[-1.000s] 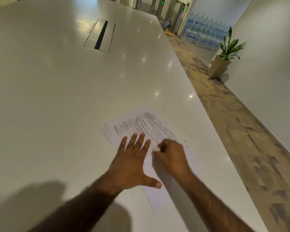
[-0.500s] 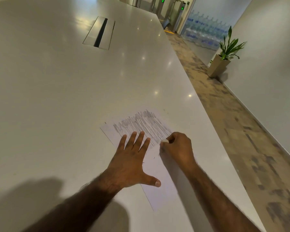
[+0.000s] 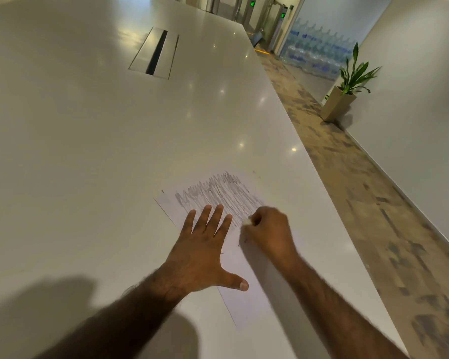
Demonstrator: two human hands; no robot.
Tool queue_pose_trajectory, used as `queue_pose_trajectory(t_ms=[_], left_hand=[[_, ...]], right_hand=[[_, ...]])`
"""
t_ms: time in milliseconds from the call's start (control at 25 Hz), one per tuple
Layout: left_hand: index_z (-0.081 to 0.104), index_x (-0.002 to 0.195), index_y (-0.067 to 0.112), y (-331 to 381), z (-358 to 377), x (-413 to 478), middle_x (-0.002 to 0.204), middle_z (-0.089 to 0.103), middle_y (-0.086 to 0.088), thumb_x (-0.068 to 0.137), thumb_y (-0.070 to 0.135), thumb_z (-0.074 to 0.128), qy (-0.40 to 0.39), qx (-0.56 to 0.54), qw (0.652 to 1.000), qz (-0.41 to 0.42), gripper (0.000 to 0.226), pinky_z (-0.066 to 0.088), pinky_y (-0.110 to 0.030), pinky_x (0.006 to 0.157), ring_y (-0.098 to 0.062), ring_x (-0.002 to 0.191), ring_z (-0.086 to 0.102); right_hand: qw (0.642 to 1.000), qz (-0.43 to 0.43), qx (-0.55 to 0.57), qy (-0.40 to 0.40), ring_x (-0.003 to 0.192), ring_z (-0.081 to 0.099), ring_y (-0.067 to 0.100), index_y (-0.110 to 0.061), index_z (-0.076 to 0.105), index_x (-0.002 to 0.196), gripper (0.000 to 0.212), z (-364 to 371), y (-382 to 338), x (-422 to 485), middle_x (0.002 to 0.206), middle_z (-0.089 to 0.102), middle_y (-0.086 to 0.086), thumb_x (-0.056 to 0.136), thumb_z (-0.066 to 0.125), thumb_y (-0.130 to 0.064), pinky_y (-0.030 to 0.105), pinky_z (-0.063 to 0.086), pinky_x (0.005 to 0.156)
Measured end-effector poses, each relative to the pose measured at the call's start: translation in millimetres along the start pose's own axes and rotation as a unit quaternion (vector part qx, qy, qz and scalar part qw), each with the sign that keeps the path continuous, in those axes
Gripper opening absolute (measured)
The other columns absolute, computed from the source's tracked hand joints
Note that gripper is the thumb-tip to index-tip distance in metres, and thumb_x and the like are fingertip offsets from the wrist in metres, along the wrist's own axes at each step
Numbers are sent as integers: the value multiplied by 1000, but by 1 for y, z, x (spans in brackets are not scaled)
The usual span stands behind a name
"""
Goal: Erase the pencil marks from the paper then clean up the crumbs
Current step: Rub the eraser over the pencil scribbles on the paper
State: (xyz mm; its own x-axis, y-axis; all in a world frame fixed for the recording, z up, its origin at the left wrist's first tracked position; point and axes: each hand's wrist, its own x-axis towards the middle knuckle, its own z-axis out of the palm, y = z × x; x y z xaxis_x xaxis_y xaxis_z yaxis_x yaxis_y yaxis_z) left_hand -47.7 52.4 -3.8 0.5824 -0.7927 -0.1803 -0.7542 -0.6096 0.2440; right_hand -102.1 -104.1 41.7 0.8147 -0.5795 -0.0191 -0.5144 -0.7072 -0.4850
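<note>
A white sheet of paper [image 3: 246, 294] lies on the white table [image 3: 88, 151], turned at an angle. Grey pencil scribble [image 3: 215, 194] covers the sheet's far part. My left hand [image 3: 202, 252] lies flat on the paper with fingers spread, pinning it just below the scribble. My right hand [image 3: 270, 229] is closed on a small white eraser [image 3: 247, 222], whose tip shows at the fingertips and touches the near right edge of the scribble. A few dark crumbs [image 3: 245, 239] lie on the paper beside my right hand.
The table's right edge [image 3: 329, 193] runs close to my right arm, with patterned carpet beyond it. A metal cable hatch [image 3: 156, 53] is set in the table far ahead. A potted plant [image 3: 345, 94] and stacked water bottles [image 3: 319, 53] stand by the far wall.
My right hand with the eraser has slid back and forth over the near edge of the scribble, ending slightly left of half a second ago. My left hand has stayed flat on the paper.
</note>
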Motion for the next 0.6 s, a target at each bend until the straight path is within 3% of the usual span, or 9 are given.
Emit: queue_pose_trajectory(t_ms=[80,160,280,400,520,600], left_hand=[[-29,156,27,2,-1,0,157,-45,-2,59,108,31,-9,0,1000,-5,140,-18,-57,121,-28,146,-40],[-29,156,27,2,-3,-1,157,-45,-2,58,107,31,-16,3,1000,-12,140,-17,-58,121,-28,146,-39],[-27,157,26,5,-6,-1,158,-42,-3,60,105,33,-12,2,1000,-19,139,-18,-58,120,-29,147,-38],[-4,163,20,12,-14,4,167,-24,-6,70,99,37,22,4,1000,-14,129,-13,-56,123,-30,154,-24],[28,160,25,18,-18,12,172,-3,1,80,84,55,68,-65,995,17,103,1,-50,127,-23,158,-6],[36,154,30,18,-14,14,172,5,5,80,79,62,82,-115,990,18,93,3,-45,128,-18,158,0]], right_hand=[[998,44,26,22,65,63,15,-10,67,69,6,-16,10,22,66,65,-1,74,70,-11,25,48,53],[996,61,69,-7,69,67,17,-10,71,70,9,-27,18,29,70,70,1,74,77,-14,30,54,60],[980,84,181,2,67,66,14,-11,73,77,14,-37,32,14,75,73,5,76,84,-20,30,53,62],[968,90,236,11,72,69,13,-20,72,85,11,-41,48,2,79,73,-1,81,82,-20,25,55,65],[975,59,213,8,77,70,9,-24,73,86,14,-32,51,-5,81,74,-9,85,76,-11,14,51,60],[982,45,185,11,80,70,9,-24,73,83,20,-26,49,-8,81,73,-12,87,71,-4,15,53,64]])
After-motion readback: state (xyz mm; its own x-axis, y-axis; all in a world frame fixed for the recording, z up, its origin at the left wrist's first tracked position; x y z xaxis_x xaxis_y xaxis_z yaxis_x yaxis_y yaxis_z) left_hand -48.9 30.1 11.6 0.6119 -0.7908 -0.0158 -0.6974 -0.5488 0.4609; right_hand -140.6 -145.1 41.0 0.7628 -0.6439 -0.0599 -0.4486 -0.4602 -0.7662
